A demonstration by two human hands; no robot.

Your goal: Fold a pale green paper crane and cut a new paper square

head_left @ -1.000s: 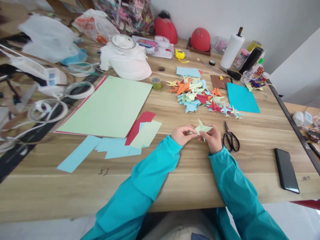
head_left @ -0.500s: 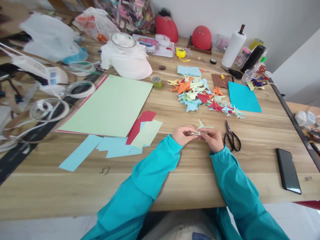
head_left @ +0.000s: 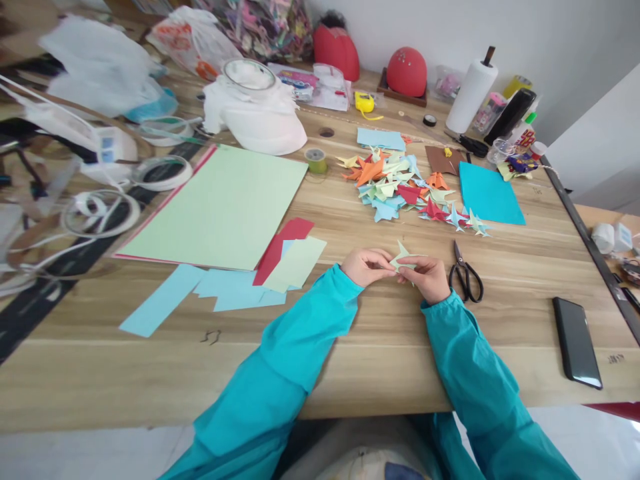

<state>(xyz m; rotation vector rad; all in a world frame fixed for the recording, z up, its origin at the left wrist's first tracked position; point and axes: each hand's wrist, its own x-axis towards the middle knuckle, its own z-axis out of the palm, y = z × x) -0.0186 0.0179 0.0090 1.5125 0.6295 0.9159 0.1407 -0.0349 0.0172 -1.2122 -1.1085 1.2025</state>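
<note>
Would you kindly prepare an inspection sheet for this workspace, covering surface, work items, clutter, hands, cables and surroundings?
Surface: brown wood-grain table, marked with dark handwriting.
Work items: pale green folded-paper star, held; multicoloured heap of folded-paper shapes beyond; black-handled metal scissors beside the right hand.
Clutter: crumpled translucent plastic bag, far left; black rectangular phone, near right.
Hands: left hand and right hand both pinch the star.
Cables: looped white cords along the left side.
Surroundings: plain white wall behind the table; other people, nothing seen.
</note>
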